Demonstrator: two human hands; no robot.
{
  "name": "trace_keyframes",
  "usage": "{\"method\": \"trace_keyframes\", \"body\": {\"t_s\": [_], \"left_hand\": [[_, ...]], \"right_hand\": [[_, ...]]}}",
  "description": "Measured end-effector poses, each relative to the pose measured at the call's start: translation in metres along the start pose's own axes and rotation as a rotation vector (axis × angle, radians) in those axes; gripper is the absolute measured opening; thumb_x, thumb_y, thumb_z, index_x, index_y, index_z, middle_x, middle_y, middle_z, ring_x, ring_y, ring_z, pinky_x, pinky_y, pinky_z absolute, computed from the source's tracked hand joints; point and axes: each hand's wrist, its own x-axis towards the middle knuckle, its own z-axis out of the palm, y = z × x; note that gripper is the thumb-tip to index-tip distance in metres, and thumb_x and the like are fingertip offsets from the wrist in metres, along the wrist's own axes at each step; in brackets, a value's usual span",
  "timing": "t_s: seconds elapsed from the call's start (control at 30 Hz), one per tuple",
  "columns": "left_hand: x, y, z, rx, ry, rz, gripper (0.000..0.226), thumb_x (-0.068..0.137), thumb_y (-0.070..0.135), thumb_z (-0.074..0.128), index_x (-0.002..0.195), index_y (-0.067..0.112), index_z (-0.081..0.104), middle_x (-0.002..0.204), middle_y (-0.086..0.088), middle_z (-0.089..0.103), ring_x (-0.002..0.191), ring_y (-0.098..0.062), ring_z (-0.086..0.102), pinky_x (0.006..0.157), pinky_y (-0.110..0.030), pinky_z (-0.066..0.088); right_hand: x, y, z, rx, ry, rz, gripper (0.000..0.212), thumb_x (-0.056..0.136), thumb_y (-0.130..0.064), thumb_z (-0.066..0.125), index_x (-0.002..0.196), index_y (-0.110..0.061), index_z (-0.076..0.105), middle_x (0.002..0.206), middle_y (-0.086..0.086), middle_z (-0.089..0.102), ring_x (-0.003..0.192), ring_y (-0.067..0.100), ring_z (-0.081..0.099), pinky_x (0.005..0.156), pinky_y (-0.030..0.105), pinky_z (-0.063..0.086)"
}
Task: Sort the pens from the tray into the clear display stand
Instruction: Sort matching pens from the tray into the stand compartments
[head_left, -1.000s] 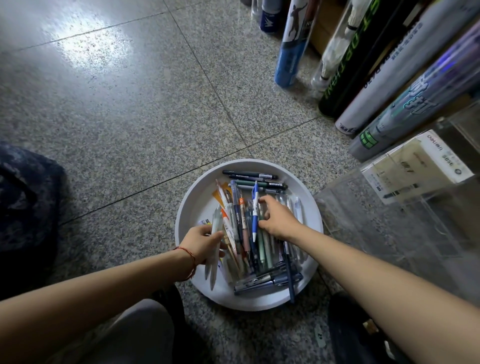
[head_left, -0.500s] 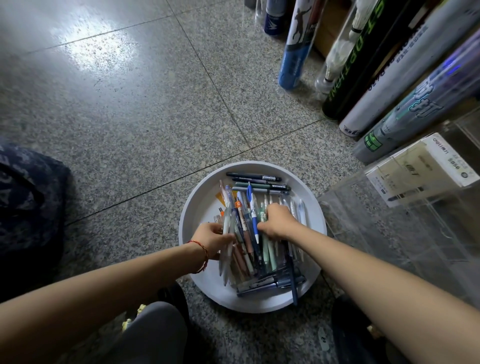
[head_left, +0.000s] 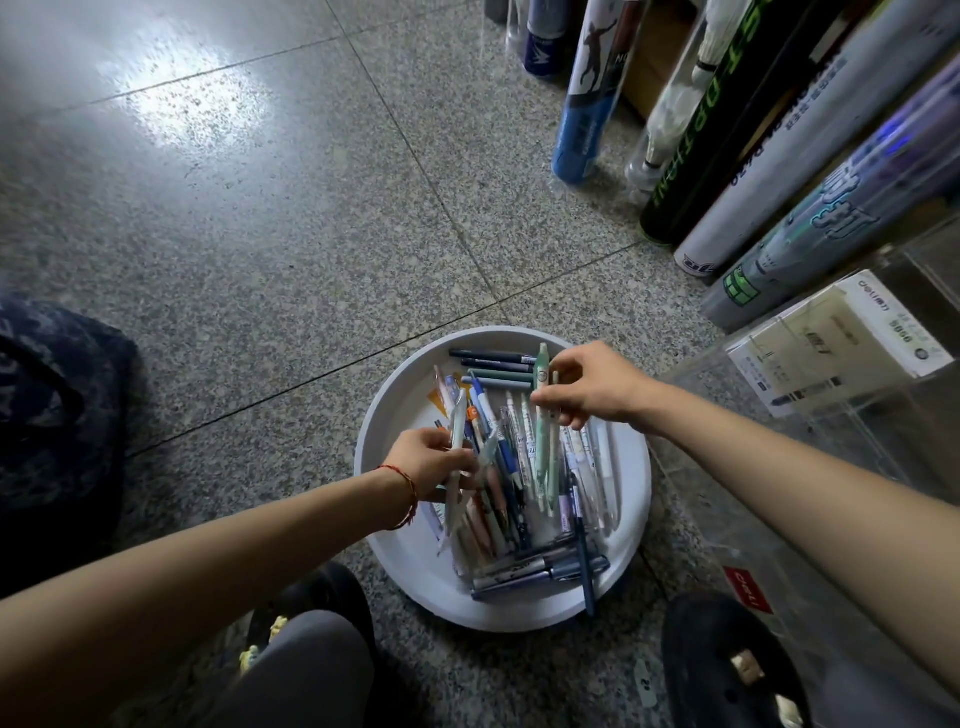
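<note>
Head view, looking down: round white plastic tray (head_left: 415, 551) on speckled grey granite floor (head_left: 291, 270), filled with a loose heap of slim pens (head_left: 514, 483): blue, white, mint, orange and frosted clear. Most lying lengthwise from near rim to far rim, with a few dark ones crosswise at the far rim and more crosswise at the near rim.

Over the tray's left side, left hand (head_left: 431, 460), red thread bracelet (head_left: 408, 491) at the wrist, fingers curled round a frosted clear pen (head_left: 456, 467) with its tip toward the near rim.

Over the tray's far right part, right hand (head_left: 597, 387), thumb and fingertips pinched on a pale mint-green pen (head_left: 542, 447) with a printed barrel, far end poking past the fingers, near end down among the heap. Just beside it a thinner pale pen, hold on that one hard to tell.

Just right of the tray, clear acrylic display stand (head_left: 857, 441), white printed box (head_left: 836, 343) seen through its wall. Beyond the tray to the right, leaning row of long printed tubes (head_left: 737, 156). Left of the tray, dark patterned bag (head_left: 52, 415). At the tray's near right, black shoe (head_left: 722, 660).
</note>
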Motion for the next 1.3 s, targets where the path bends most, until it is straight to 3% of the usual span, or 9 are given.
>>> {"method": "trace_keyframes", "body": {"t_s": [0.2, 0.37, 0.53, 0.63, 0.77, 0.93, 1.07, 1.17, 1.3], "left_hand": [[-0.006, 0.020, 0.005, -0.119, -0.097, 0.016, 0.009, 0.092, 0.011, 0.052, 0.091, 0.006, 0.060, 0.082, -0.009, 0.068, 0.064, -0.019, 0.068, 0.055, -0.025, 0.056], [-0.020, 0.041, 0.021, -0.188, -0.250, 0.002, 0.012, 0.091, 0.011, 0.047, 0.084, 0.007, 0.056, 0.076, -0.007, 0.060, 0.059, -0.017, 0.061, 0.055, -0.025, 0.056], [-0.029, 0.046, 0.031, -0.102, -0.257, 0.169, 0.006, 0.090, 0.011, 0.055, 0.094, 0.014, 0.058, 0.079, 0.000, 0.061, 0.063, -0.009, 0.060, 0.056, -0.022, 0.052], [-0.034, 0.055, 0.033, -0.102, -0.295, 0.204, 0.007, 0.089, 0.009, 0.056, 0.090, 0.011, 0.063, 0.074, 0.001, 0.070, 0.062, -0.008, 0.065, 0.057, -0.022, 0.055], [-0.045, 0.074, 0.037, -0.154, -0.324, 0.233, 0.011, 0.091, 0.007, 0.052, 0.090, 0.009, 0.063, 0.066, 0.003, 0.070, 0.058, -0.007, 0.066, 0.054, -0.021, 0.055], [-0.069, 0.114, 0.056, -0.215, -0.397, 0.262, 0.017, 0.095, 0.009, 0.043, 0.092, 0.007, 0.059, 0.070, -0.007, 0.070, 0.056, -0.015, 0.066, 0.055, -0.026, 0.055], [-0.108, 0.183, 0.089, -0.222, -0.443, 0.448, 0.022, 0.096, 0.011, 0.037, 0.085, 0.003, 0.054, 0.055, -0.012, 0.065, 0.044, -0.022, 0.063, 0.047, -0.029, 0.054], [-0.146, 0.231, 0.116, -0.193, -0.453, 0.600, 0.021, 0.097, 0.014, 0.039, 0.085, 0.004, 0.052, 0.053, -0.009, 0.061, 0.040, -0.020, 0.058, 0.043, -0.031, 0.053], [-0.185, 0.274, 0.157, -0.162, -0.514, 0.712, 0.025, 0.097, 0.021, 0.042, 0.079, 0.007, 0.053, 0.053, -0.004, 0.057, 0.037, -0.012, 0.049, 0.037, -0.019, 0.042]], "right_hand": [[-0.011, -0.007, -0.004, 0.105, -0.121, 0.018, 0.021, 0.078, -0.009, 0.071, 0.094, 0.003, 0.064, 0.072, 0.009, 0.064, 0.046, 0.007, 0.058, 0.044, 0.018, 0.047], [-0.019, -0.010, -0.002, 0.165, -0.134, -0.001, 0.020, 0.078, -0.009, 0.071, 0.094, 0.000, 0.064, 0.070, 0.005, 0.065, 0.046, 0.006, 0.056, 0.044, 0.016, 0.046], [-0.030, -0.013, -0.008, 0.255, -0.071, -0.056, 0.024, 0.080, -0.009, 0.069, 0.097, 0.006, 0.062, 0.068, 0.005, 0.061, 0.045, 0.003, 0.053, 0.041, 0.013, 0.041], [-0.039, -0.022, -0.015, 0.380, -0.062, -0.067, 0.019, 0.088, -0.013, 0.059, 0.094, 0.005, 0.061, 0.063, 0.004, 0.059, 0.046, 0.005, 0.055, 0.042, 0.014, 0.046], [-0.060, -0.039, -0.035, 0.577, -0.065, -0.044, 0.017, 0.092, -0.003, 0.049, 0.103, 0.009, 0.056, 0.074, 0.015, 0.059, 0.054, 0.014, 0.063, 0.055, 0.020, 0.056], [-0.096, -0.064, -0.050, 0.481, 0.136, -0.137, 0.003, 0.091, 0.002, 0.052, 0.090, 0.002, 0.055, 0.056, 0.009, 0.062, 0.045, 0.013, 0.062, 0.047, 0.021, 0.054], [-0.131, -0.104, -0.097, 0.464, 0.433, -0.290, 0.018, 0.092, 0.000, 0.050, 0.075, -0.005, 0.049, 0.038, -0.002, 0.054, 0.033, 0.008, 0.054, 0.036, 0.019, 0.047], [-0.171, -0.132, -0.139, 0.416, 0.651, -0.392, 0.017, 0.091, -0.003, 0.052, 0.075, -0.006, 0.049, 0.041, 0.000, 0.053, 0.031, 0.008, 0.052, 0.034, 0.019, 0.045], [-0.239, -0.150, -0.186, 0.495, 0.756, -0.436, 0.006, 0.092, -0.004, 0.053, 0.087, -0.005, 0.054, 0.060, 0.007, 0.054, 0.034, 0.007, 0.054, 0.037, 0.016, 0.044]]}}
